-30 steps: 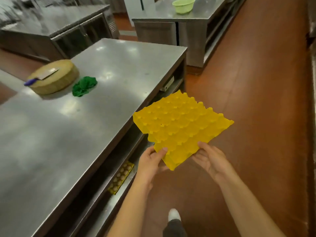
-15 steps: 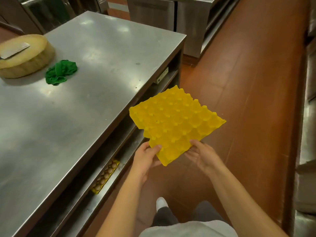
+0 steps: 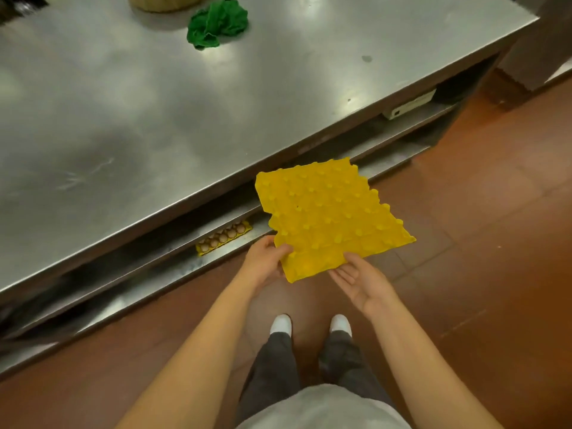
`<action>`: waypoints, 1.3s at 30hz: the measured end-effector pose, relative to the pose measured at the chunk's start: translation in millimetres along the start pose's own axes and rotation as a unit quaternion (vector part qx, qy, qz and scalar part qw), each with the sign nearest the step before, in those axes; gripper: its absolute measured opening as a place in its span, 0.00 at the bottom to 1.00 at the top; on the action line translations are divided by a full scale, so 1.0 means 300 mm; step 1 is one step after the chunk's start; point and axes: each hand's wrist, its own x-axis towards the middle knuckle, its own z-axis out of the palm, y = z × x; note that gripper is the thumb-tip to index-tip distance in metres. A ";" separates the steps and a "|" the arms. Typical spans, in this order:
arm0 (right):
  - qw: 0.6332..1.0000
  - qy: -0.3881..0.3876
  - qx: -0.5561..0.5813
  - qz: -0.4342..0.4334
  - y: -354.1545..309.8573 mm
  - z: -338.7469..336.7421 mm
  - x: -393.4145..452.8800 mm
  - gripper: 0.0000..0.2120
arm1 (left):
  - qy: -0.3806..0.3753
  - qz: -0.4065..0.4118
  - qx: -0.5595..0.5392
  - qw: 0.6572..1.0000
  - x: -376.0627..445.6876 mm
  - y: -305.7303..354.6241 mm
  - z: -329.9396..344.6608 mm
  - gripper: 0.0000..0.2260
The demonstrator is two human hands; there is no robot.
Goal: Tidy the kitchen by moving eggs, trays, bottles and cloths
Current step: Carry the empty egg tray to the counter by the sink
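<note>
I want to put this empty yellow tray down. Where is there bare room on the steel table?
The steel table is bare from its near edge up to the green cloth. The far edge holds the cloth and a wooden block. The lower shelf already holds a tray of eggs.

The steel worktop (image 3: 154,113) is gleaming, brushed metal smeared with blurred reflections and faint scratches; the shelf (image 3: 173,274) beneath it is showing the same dull metal sheen. The yellow egg tray (image 3: 328,218) is looking matt and moulded, bumpy all over, plastic or pulp being hard to tell. The green cloth (image 3: 216,23) is lying crumpled, soft and matt. The floor (image 3: 479,243) is showing reddish-brown tiles, faintly glossy.
</note>
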 end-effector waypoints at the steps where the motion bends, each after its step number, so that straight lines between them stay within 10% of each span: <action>1: 1.000 -0.002 -0.009 0.007 -0.009 -0.011 0.022 0.12 | 0.012 -0.014 -0.009 1.000 0.018 -0.021 0.011 0.11; 39: 0.997 0.052 0.036 0.050 0.342 -0.118 0.679 0.07 | 0.087 -0.052 -0.318 0.943 0.479 -0.660 -0.188 0.13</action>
